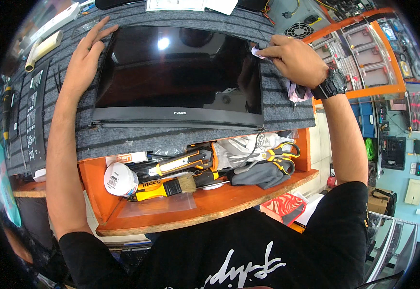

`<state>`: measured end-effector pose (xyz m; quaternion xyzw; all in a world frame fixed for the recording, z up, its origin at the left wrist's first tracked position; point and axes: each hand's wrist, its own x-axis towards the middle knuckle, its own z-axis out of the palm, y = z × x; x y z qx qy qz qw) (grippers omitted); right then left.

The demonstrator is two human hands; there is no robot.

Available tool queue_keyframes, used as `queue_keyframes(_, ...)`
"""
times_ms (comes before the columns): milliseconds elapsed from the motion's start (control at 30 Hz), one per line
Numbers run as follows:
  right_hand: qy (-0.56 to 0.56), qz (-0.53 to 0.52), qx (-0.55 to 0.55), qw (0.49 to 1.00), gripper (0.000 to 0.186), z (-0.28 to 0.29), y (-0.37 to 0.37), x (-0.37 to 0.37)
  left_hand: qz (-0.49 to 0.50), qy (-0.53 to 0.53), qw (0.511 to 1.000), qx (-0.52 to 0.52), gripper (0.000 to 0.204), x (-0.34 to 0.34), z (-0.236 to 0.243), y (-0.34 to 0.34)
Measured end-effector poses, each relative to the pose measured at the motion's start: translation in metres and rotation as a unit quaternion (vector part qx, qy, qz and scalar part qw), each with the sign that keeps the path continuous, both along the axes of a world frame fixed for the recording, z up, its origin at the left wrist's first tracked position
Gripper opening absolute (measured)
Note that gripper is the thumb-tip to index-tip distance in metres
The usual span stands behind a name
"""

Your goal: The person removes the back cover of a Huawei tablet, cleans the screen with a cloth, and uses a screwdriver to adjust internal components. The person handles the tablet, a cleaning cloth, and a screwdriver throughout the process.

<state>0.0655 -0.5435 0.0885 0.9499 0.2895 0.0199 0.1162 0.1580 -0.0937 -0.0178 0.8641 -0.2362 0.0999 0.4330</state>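
Note:
A black laptop screen (181, 72) lies face up on a grey ribbed mat (137, 140), its lower bezel toward me. My left hand (85, 60) rests by the screen's upper left corner, fingers stretched out and nothing held. At the upper right corner my right hand (294, 59) pinches a pale purple cloth (298, 92). A bit of it pokes out at the fingertips against the screen's edge, and the rest hangs below the palm. A black watch is on my right wrist.
Below the mat an orange drawer (215, 212) stands pulled out, holding a white tub (121, 179), a yellow brush (159, 189), a utility knife (181, 163), scissors (282, 156) and gloves. A laptop battery (35, 111) lies at left. An orange-framed case (364, 53) stands at right.

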Motion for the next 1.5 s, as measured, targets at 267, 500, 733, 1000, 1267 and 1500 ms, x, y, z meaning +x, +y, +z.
queue_keyframes(267, 0.028, 0.013, 0.077, 0.997, 0.035, -0.002, 0.004, -0.043, -0.011, 0.005, 1.0, 0.0, 0.057, 0.002, -0.001, 0.002)
queue_keyframes(500, 0.048, -0.005, 0.118, 0.992, 0.039, -0.001, 0.013, -0.08, 0.002, 0.005, 1.0, 0.001, 0.054, 0.003, -0.002, 0.002)
queue_keyframes(733, 0.05, 0.004, 0.131, 0.99, 0.041, 0.0, 0.017, -0.113, 0.001, 0.0, 1.0, 0.007, 0.054, 0.006, -0.004, 0.001)
queue_keyframes(1000, 0.068, -0.008, 0.116, 0.991, 0.041, -0.001, 0.022, -0.137, 0.011, 0.012, 1.0, 0.0, 0.053, 0.003, -0.004, 0.001)
queue_keyframes(1267, 0.083, 0.07, 0.077, 0.991, 0.042, 0.009, 0.018, -0.121, 0.071, 0.007, 0.997, -0.041, 0.049, 0.001, 0.005, 0.003)
queue_keyframes(1500, 0.12, 0.139, 0.036, 0.982, 0.042, 0.019, 0.05, -0.094, 0.123, 0.058, 0.99, -0.039, 0.034, -0.01, 0.016, -0.003)
